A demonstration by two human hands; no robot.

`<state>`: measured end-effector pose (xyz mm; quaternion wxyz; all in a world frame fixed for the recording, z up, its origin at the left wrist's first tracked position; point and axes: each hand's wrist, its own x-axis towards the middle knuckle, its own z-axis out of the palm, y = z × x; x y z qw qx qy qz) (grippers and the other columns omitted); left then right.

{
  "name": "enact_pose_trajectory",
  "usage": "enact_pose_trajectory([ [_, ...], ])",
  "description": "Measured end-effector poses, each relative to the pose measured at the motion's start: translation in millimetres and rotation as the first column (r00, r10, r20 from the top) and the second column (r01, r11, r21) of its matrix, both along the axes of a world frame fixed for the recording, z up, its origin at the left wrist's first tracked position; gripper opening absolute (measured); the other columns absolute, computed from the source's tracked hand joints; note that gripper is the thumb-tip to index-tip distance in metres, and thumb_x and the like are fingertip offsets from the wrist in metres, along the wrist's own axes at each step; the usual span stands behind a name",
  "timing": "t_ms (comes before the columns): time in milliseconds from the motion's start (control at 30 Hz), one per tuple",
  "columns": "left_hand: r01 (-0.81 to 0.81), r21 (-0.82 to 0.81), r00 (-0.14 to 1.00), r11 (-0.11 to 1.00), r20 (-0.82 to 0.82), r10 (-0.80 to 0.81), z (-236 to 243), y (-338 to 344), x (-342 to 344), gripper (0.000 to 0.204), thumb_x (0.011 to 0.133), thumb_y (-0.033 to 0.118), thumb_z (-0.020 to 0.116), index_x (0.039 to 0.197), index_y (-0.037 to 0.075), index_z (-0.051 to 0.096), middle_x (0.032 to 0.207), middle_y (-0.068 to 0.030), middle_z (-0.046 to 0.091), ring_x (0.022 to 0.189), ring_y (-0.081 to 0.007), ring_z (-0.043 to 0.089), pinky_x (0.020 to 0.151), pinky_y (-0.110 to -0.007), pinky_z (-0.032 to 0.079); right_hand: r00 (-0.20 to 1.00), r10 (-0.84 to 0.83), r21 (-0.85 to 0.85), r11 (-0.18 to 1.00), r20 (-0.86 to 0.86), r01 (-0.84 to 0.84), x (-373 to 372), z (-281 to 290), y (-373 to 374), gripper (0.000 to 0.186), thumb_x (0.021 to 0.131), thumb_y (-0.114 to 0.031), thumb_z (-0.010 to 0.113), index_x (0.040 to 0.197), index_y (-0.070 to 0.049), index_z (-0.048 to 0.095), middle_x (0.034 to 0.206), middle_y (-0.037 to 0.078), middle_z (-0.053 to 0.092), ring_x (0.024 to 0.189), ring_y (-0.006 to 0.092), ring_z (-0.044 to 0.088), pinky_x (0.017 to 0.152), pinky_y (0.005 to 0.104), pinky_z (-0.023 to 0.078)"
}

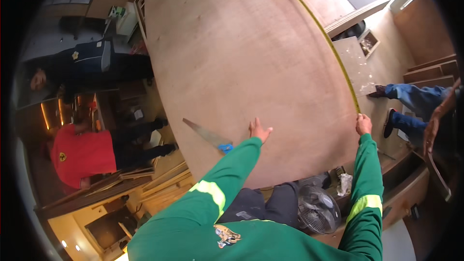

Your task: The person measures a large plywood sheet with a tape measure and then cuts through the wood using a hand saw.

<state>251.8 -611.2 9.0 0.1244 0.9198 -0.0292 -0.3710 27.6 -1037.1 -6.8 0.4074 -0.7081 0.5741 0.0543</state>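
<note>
A large plywood sheet (241, 53) fills the middle of the view. A yellow tape measure (328, 43) is stretched along its right side, from the far edge down to my right hand (363, 124), which is closed on it at the sheet's right edge. My left hand (259, 130) is over the lower middle of the sheet with its fingers spread, holding nothing. A handsaw (204, 134) with a blue handle lies on the sheet to the left of that hand, its handle partly beside my sleeve.
At left are a person in dark clothing (92, 65) and a person in red (82, 154). Someone's jeans-clad legs (415, 106) are at right. A fan (319, 210) sits by my legs. Stacked boards (162, 186) lie at lower left, a small wooden box (368, 43) at upper right.
</note>
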Motion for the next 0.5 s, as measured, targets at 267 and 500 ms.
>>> enact_pose_trajectory([
  [267, 0.032, 0.398, 0.999, 0.917, 0.021, -0.044, -50, -12, 22, 0.128, 0.059, 0.057, 0.073, 0.14, 0.01, -0.015, 0.141, -0.0334, -0.007, 0.131, -0.0475, 0.015, 0.106, -0.05, 0.021, 0.958, -0.002, -0.015, 1.0, -0.288, -0.002, 19, -6, -2, 0.037, 0.085, -0.038, 0.045, 0.107, -0.012, 0.061, 0.112, 0.016, 0.057, 0.107, 0.0338, 0.052, 0.091, 0.0425, 0.041],
  [500, -0.042, 0.468, 0.996, 0.883, -0.054, 0.076, -34, -46, 15, 0.124, 0.062, 0.053, 0.074, 0.14, 0.017, -0.017, 0.143, -0.0281, -0.01, 0.129, -0.0507, 0.016, 0.102, -0.057, 0.024, 0.931, -0.152, -0.093, 0.987, -0.331, 0.128, 6, -14, 1, 0.035, 0.086, -0.036, 0.045, 0.101, -0.01, 0.063, 0.109, 0.018, 0.059, 0.104, 0.0346, 0.053, 0.089, 0.0417, 0.041],
])
